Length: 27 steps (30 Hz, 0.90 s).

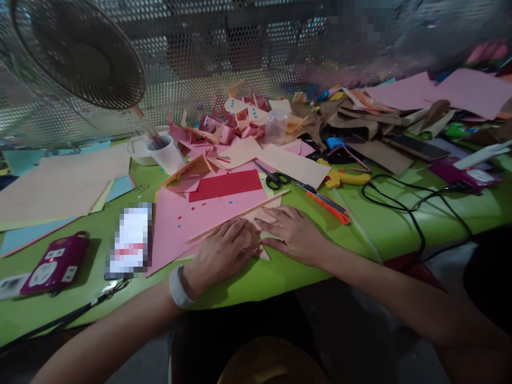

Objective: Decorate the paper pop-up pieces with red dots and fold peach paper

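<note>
At the table's front edge lies a folded piece of cream paper (pixel 253 215), partly hidden under both hands. My left hand (pixel 222 250), with a pale band on the wrist, has its fingers curled and pressed together on the paper's left part. My right hand (pixel 294 234) lies on the right part with its fingers stretched out. A long, thin folded strip (pixel 240 214) of the paper slants along its far side. Beneath is a large pink sheet (pixel 172 229), and a red paper strip (pixel 226 185) rests farther back on it.
Scissors (pixel 276 178), an orange cutter knife (pixel 328 207) and a yellow glue gun (pixel 346 177) lie beyond my right hand. On the left are a phone (pixel 130 240), a purple device (pixel 56 264) and a fan (pixel 80 58). Paper scraps (pixel 224 125) heap at the back; black cables (pixel 416 213) run right.
</note>
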Each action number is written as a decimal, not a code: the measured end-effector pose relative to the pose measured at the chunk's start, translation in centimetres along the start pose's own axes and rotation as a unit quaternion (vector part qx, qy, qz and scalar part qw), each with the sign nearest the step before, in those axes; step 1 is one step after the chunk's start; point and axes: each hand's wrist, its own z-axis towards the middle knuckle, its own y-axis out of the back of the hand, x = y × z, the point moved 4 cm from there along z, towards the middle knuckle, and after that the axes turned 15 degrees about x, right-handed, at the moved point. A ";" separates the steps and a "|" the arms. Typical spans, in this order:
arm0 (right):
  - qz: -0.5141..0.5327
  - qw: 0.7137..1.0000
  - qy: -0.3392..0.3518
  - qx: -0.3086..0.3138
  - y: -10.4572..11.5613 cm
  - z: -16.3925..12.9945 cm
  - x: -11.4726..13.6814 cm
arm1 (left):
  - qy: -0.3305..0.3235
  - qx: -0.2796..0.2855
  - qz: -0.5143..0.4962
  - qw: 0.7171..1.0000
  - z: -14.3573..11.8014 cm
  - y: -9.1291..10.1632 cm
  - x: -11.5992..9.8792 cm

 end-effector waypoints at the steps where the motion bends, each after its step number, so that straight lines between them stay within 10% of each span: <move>1: 0.000 1.000 0.001 -0.003 0.0 0.0 0.0 | 0.000 -0.002 -0.006 1.000 0.0 0.0 0.0; 27: -0.041 0.999 -0.003 0.018 -0.2 0.0 0.1 | -0.066 0.031 0.003 0.997 0.2 0.1 -0.2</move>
